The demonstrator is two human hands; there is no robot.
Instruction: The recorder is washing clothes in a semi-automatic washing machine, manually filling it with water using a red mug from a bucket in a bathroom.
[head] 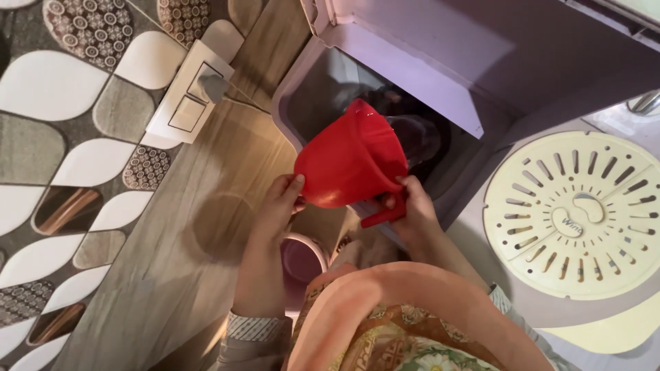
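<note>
At nine o'clock the patterned wall tiles point(62, 158) run down the side, and one white switch plate point(189, 93) sits at about eleven o'clock with one plug in it. Moving toward the centre, the left hand point(278, 203) cups the underside of one red jug point(354, 161), fingers pressed together against its wall, thumb up along the side. Below it, at six o'clock, one pale bucket point(302, 261) shows its rim between the forearms.

The jug is tipped mouth-first over the open wash tub point(330, 96) at twelve o'clock, so the pour looks, by my judgement, under way or nearly spent; whether water runs out of it I cannot tell, nor how full the tub is. Dark laundry point(412, 134) lies inside it. The right hand point(412, 209) pinches the jug's handle, fingers curled tight around it.

At three o'clock one cream slotted spinner cover point(577, 213) lies shut. The tub's lid point(405, 62) stands raised.

Count: two hands, one jug, one bucket, one cover.
</note>
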